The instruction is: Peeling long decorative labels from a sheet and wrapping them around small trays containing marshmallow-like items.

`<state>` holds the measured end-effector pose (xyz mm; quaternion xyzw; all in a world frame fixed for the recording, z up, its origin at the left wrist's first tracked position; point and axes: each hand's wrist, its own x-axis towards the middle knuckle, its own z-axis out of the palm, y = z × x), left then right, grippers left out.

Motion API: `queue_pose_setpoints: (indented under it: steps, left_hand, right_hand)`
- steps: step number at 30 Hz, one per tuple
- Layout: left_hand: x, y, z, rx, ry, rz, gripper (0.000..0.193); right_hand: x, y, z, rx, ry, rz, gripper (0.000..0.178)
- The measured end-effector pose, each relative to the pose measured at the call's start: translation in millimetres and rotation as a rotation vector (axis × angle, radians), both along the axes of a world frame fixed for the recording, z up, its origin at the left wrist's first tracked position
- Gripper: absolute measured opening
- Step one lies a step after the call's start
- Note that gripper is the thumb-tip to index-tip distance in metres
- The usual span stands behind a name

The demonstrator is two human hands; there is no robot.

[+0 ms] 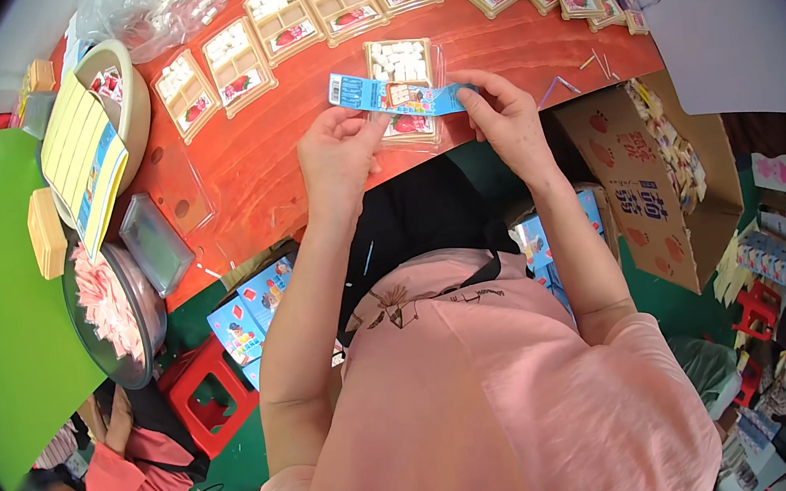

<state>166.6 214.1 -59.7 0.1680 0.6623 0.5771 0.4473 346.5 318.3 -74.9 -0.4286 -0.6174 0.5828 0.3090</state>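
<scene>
Spanning both hands, blue card sleeve (390, 98), long axis left-right.

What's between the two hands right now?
In the head view, a blue paper strip spans from left hand to right hand, over a filled tray.

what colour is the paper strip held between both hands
Mostly blue, with a small multicoloured patch mid-strip; the head view shows it best.
</scene>
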Motion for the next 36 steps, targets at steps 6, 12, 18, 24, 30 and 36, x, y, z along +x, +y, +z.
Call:
queue_pose_setpoints:
  steps: [6,12,18,24,30,36]
  left_hand:
    - [7,4,-12,0.058,-0.001,0.1,0.029]
    - [5,3,-17,-0.064,0.122,0.037,0.021]
    - [9,9,-28,-0.017,0.256,0.038,0.023]
    - [22,9,-11,-0.039,0.45,0.038,0.044]
    - [34,7,-19,0.128,1.184,0.297,0.049]
    - [46,3,-20,0.275,1.541,-0.22,0.047]
  right_hand:
    - [-7,19,-4,0.218,-0.078,0.1,0.024]
    - [-16,30,-2,0.462,-0.231,0.193,0.03]
    - [-20,24,8,0.562,-0.534,0.257,0.04]
    - [-17,19,13,0.551,-0.674,0.243,0.042]
    - [-17,16,12,0.583,-0.716,0.224,0.041]
    - [-16,22,6,0.564,-0.661,0.225,0.041]
